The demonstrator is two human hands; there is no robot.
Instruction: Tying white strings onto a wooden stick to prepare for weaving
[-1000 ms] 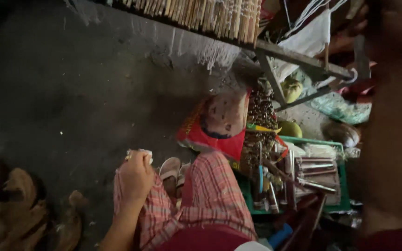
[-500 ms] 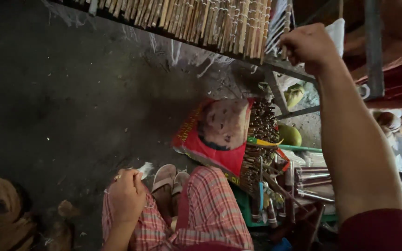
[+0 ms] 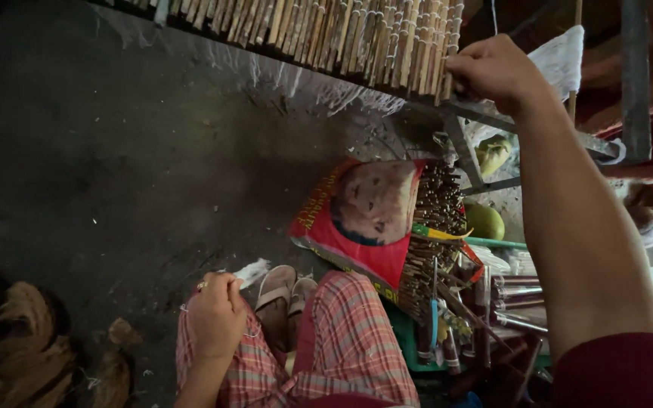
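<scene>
Weaver's right hand (image 3: 496,72) pinches the bamboo-stick mat (image 3: 326,30) edge, upper frame; left hand (image 3: 217,313), lower left, grips thread best kept taut.

My trousers (image 3: 341,332) red-white plaid, sleeve (image 3: 621,374) maroon; sack (image 3: 364,219) red w/ brown centre; sticks (image 3: 341,30) tan; crate (image 3: 406,336) green.

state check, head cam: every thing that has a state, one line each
Right hand: raised, closed on the end of the stick mat.
Left hand: resting on the knee, fingers curled around a white scrap.
Stick mat: sticks side by side, tied with white string, lying on a frame.
Red sack: open, lying on its side, full of sticks.
Green crate: filled with tools and tubes.
Sandals: worn, on the ground.
</scene>
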